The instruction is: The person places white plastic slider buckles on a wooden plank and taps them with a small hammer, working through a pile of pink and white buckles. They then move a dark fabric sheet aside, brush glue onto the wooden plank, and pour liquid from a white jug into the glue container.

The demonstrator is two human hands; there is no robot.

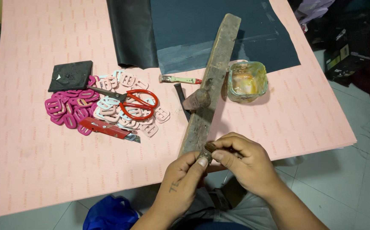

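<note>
1. Small dark piece (207,152), too small to identify, is being pinched between both hands just past the near edge of the worktop (31,179), close to the eyes
2. Left hand (185,176) is closing on it from below while right hand (244,159) is gripping it from above
3. Wooden plank (212,81) is lying slantwise right ahead, a hammer (195,100) leaning against it
4. Glue-stained jar (246,81) and brush (178,79) are sitting near
5. Red scissors (136,103), a red cutter (106,127) and pink and white buckles (72,110) are piling up leftward

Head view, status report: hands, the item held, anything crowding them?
Left hand and right hand pinch one small dark piece. Wooden plank end just beyond fingertips. Scissors, buckles lie apart.
</note>
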